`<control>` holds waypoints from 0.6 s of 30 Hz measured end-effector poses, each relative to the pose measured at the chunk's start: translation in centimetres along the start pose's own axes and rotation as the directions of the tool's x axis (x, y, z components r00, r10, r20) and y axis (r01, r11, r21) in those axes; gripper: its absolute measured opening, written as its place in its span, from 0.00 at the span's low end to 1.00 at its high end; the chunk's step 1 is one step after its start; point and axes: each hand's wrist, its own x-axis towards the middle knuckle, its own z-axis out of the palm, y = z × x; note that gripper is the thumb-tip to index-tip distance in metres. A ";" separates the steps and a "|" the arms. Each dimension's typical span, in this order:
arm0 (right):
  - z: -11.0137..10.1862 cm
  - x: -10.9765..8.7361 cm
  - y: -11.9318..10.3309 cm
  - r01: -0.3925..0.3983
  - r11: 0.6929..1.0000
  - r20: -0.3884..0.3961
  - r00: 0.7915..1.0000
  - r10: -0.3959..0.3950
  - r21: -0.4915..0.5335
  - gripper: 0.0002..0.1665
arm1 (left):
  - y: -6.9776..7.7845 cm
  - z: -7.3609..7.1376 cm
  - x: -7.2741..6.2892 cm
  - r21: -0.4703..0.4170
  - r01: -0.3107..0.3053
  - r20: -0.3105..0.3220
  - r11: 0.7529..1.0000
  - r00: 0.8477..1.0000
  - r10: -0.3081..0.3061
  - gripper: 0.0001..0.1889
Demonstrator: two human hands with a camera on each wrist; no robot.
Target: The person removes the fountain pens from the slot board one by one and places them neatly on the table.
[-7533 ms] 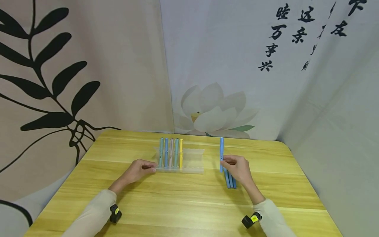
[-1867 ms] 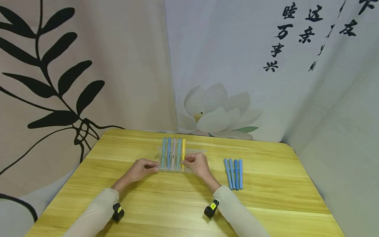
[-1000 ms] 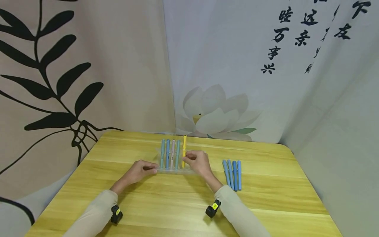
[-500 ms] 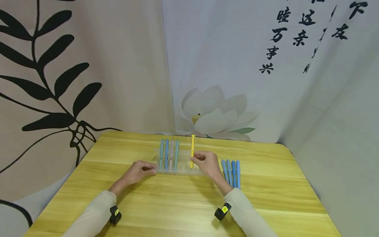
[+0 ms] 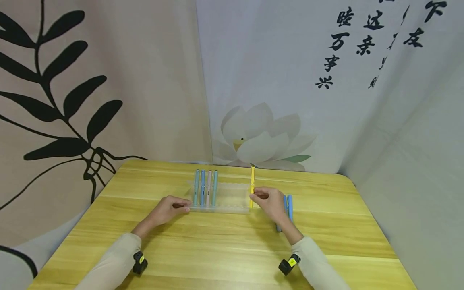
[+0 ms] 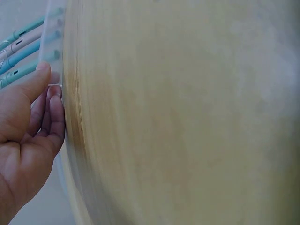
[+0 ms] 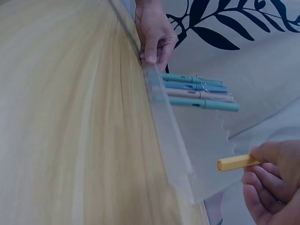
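Some blue pens (image 5: 290,206), partly behind right hand (image 5: 272,204).

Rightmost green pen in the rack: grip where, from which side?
Likely the cap end, pinched from the right: the green pen stands with that end above the back edge of the clear rack, its lower end behind the front lip. The pink pen stands close on its left, no pen directly to its right.
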 end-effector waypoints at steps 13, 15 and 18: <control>-3.1 -1.4 1.6 -0.048 0.998 -0.008 0.999 0.048 -0.052 0.15 | -0.1 0.0 0.0 0.002 0.025 -0.011 1.000 1.000 -0.025 0.17; -3.7 -1.6 1.8 -0.049 0.997 -0.015 0.999 0.049 -0.067 0.15 | -0.1 0.0 0.0 -0.001 0.026 -0.011 1.000 1.000 -0.026 0.18; -4.5 -2.0 2.3 -0.058 0.995 -0.018 0.998 0.057 -0.086 0.15 | 0.1 -0.1 0.0 -0.002 0.020 -0.005 1.000 1.000 -0.020 0.18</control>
